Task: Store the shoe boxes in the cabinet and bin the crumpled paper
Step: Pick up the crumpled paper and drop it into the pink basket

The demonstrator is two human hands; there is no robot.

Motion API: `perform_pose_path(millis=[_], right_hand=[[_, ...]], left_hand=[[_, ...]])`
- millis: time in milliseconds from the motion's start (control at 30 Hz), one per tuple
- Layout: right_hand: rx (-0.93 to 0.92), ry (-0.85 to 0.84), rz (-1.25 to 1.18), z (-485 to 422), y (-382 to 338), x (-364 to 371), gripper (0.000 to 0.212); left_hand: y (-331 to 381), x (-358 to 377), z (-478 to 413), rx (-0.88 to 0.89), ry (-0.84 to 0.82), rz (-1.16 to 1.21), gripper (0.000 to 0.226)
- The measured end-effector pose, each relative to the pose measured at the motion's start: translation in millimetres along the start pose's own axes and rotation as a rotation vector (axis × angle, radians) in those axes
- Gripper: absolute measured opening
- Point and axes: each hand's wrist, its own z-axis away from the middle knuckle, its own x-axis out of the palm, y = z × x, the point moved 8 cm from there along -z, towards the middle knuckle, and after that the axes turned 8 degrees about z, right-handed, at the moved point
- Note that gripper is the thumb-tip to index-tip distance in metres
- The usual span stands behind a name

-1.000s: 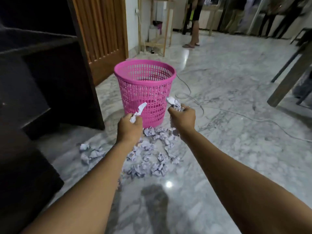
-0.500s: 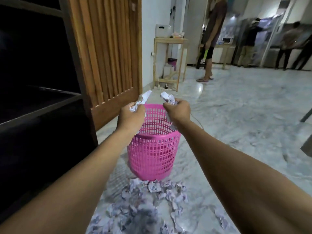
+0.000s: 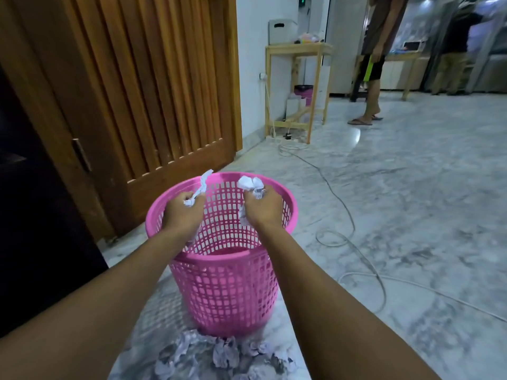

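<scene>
A pink mesh bin (image 3: 230,292) stands upright on the marble floor in front of me. Both my hands hover over its open mouth. My left hand (image 3: 182,212) grips a crumpled paper (image 3: 201,185) that sticks up out of the fist. My right hand (image 3: 263,207) holds another crumpled paper (image 3: 251,183), with a strip hanging below the fingers. Several more crumpled papers (image 3: 225,355) lie on the floor at the bin's near side. The dark cabinet (image 3: 33,215) fills the left edge. No shoe boxes show.
A slatted wooden door (image 3: 153,91) stands behind the bin. A white cable (image 3: 351,234) snakes over the floor to the right. Farther back are a wooden side table (image 3: 299,48), a person in flip-flops (image 3: 373,72) and other people beyond.
Both hands, each with its paper, have risen from the pile on the floor and moved forward over the bin's mouth. My view has moved closer and now looks down into the bin.
</scene>
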Motion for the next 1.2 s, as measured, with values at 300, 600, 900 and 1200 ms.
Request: perform_pose_path(millis=[300, 600, 900, 1200], right_hand=[[-0.141, -0.277, 0.609, 35, -19, 14, 0.042], [-0.549, -0.391, 0.998, 145, -47, 32, 0.043], [-0.752, -0.133, 0.738, 309, 15, 95, 0.047], [-0.737, -0.990, 0.937, 422, 147, 210, 0.090]], left_hand=[[13, -21, 15, 0.277, -0.319, -0.851, 0.029], [-6, -112, 80, 0.359, -0.396, -0.689, 0.034], [-127, -228, 177, 0.013, -0.137, -0.497, 0.047], [-325, -311, 311, -0.424, 0.078, -0.709, 0.070]])
